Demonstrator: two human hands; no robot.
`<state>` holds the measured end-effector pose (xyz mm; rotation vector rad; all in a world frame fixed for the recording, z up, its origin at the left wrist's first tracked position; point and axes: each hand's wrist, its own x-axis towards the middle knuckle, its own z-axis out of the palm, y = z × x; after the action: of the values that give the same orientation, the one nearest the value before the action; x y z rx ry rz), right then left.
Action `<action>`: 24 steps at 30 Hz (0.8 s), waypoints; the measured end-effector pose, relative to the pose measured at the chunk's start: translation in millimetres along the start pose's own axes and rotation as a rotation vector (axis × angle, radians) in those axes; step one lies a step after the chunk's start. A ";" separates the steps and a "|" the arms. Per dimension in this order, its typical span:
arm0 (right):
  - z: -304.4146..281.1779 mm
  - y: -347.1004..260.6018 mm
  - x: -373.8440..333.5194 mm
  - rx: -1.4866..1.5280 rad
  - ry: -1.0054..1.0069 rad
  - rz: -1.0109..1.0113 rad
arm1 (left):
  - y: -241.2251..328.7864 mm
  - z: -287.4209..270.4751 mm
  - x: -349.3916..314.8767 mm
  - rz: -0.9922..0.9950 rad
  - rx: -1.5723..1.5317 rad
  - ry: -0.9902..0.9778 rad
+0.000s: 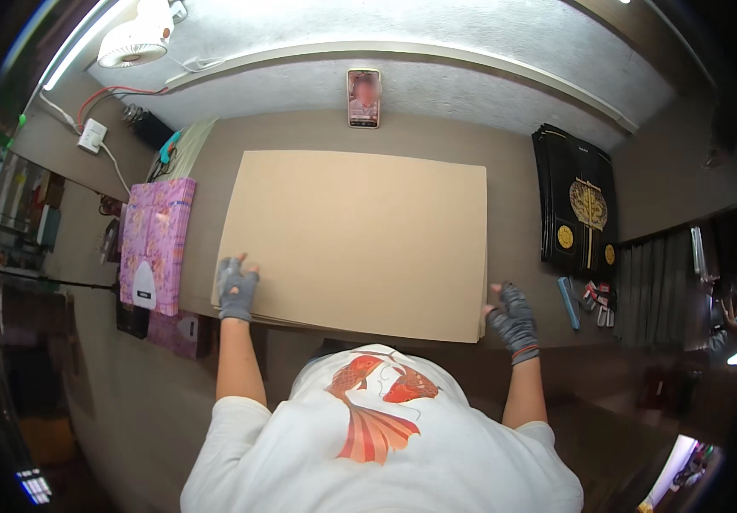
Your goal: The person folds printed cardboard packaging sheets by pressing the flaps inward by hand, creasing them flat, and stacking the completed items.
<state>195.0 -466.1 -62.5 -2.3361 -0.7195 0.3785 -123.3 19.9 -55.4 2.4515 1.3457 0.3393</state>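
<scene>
A stack of large tan cardboard sheets (355,235) lies flat on the brown table (509,171) in front of me. My left hand (237,289), in a grey fingerless glove, rests on the stack's near left corner. My right hand (513,318), gloved the same way, grips the stack's near right corner at its edge. Both forearms come up from the lower edge beside my white shirt.
A pink patterned box (156,239) sits left of the stack. A black box with gold emblems (580,205) lies at the right, with a blue pen (567,303) and small clips near it. A phone (364,97) leans at the back wall; a white fan (136,36) stands far left.
</scene>
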 end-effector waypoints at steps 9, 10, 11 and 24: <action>42.1 -75.4 -32.9 -0.521 -0.359 -0.034 | -63.6 -15.8 6.9 -0.256 0.159 -0.217; 42.6 -75.5 -33.0 -0.524 -0.361 -0.031 | -70.6 -13.8 3.3 -0.223 0.077 -0.183; 42.5 -75.7 -28.9 -0.538 -0.374 -0.019 | -78.5 -13.2 2.4 -0.224 0.075 -0.188; 26.6 -58.2 -23.6 -0.048 -0.110 -0.337 | -107.2 -65.3 15.0 -0.084 -0.217 -0.216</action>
<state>141.3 -429.6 -41.7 -2.1964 -1.1651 0.3423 -221.4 97.4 -36.3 2.1776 1.2457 0.1835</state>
